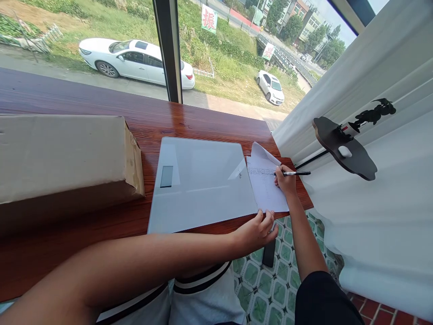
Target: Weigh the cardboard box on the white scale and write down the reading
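A notepad of white paper lies near the right end of the table, its top sheet curled over at the back. Lines of small handwriting cover its upper part. My right hand rests on the page, fingers closed around a black-and-silver pen whose tip points left at the written lines. My left hand is at the table's front edge, its fingers bent but apart, fingertips touching the bottom edge of the notepad. Left of the notepad lies a pale glass bathroom scale with a small grey display.
A large cardboard box sits on the left of the reddish-brown wooden table. A dark flat object shows below my left hand. At right, white curtains hang behind a small dark stand with a figurine.
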Demonstrator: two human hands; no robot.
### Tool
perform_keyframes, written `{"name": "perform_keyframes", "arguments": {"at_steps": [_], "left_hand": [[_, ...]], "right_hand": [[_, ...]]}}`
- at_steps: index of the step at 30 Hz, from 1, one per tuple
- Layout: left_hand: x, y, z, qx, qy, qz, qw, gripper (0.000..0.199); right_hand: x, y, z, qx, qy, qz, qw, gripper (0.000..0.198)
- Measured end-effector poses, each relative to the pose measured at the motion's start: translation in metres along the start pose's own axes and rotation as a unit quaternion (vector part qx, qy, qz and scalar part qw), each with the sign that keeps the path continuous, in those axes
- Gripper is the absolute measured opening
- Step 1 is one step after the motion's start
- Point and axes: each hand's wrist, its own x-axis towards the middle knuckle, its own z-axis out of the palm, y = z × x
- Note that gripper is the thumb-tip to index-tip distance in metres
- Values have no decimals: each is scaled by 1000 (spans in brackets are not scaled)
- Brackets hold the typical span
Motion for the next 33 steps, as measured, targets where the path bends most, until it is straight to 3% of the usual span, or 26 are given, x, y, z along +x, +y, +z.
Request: {"name": "perform_keyframes", "arguments": {"at_steps": [10,15,21,26,33], "left_hand": [[-1,-1,0,3,6,-2,1000,35],[-1,-2,-1,-1,1,0,1000,35],[0,-4,-2,5,-8,7,1000,35],[0,-10,-5,-13,-23,22,999,37],[-1,-11,-2,-2,-23,38,999,36]], "right_hand": [[-1,-3,0,7,5,4,1000,35],[4,6,-2,35,115,8,993,36],[10,14,-2,-83,183,-59,978,39],[15,25,1,-16,146,-42,988,50],[16,20,5,-13,135,-6,991,40]]}}
